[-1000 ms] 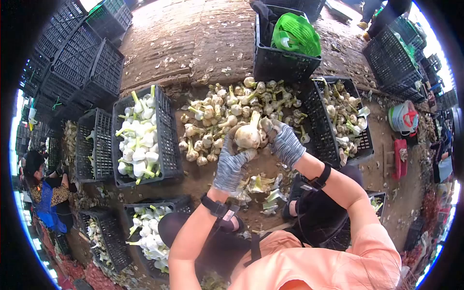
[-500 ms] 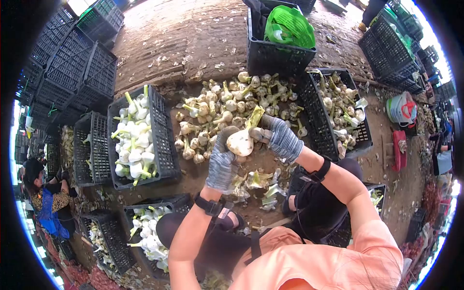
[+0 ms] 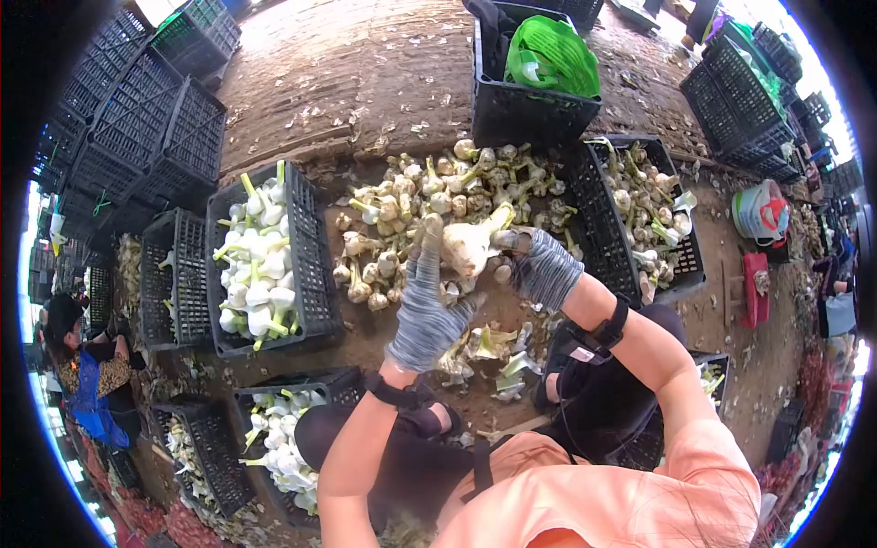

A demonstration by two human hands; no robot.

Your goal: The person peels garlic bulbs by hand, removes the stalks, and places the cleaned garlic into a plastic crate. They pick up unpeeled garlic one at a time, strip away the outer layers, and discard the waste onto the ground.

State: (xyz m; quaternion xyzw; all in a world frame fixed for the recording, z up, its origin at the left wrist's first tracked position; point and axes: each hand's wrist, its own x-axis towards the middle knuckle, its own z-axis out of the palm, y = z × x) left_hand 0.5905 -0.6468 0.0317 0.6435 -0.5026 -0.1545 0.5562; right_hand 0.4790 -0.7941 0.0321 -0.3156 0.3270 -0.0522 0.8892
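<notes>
A garlic bulb (image 3: 464, 250) with a short pale-green stem is held up in front of me, over the heap of unpeeled garlic (image 3: 434, 187). My right hand (image 3: 544, 269), in a grey knit glove, grips the bulb at its right side, near the base of the stem. On the other side, my left hand (image 3: 427, 306), gloved the same way, has its fingers stretched upward and its thumb spread, with the fingers right at the bulb's left edge. Peeled-off garlic skins (image 3: 493, 342) lie on the ground below my hands.
A black crate of white cleaned garlic (image 3: 315, 265) stands left, another crate (image 3: 343, 384) by my knee. A crate of unpeeled garlic (image 3: 614, 233) is at right. Beyond the heap stands a crate (image 3: 539, 111) holding a green basket. A person (image 3: 87, 374) sits at far left.
My left hand has opened from around the bulb, its fingers now extended upward. The bulb has tilted, its stem leaning further right, while my right hand keeps hold.
</notes>
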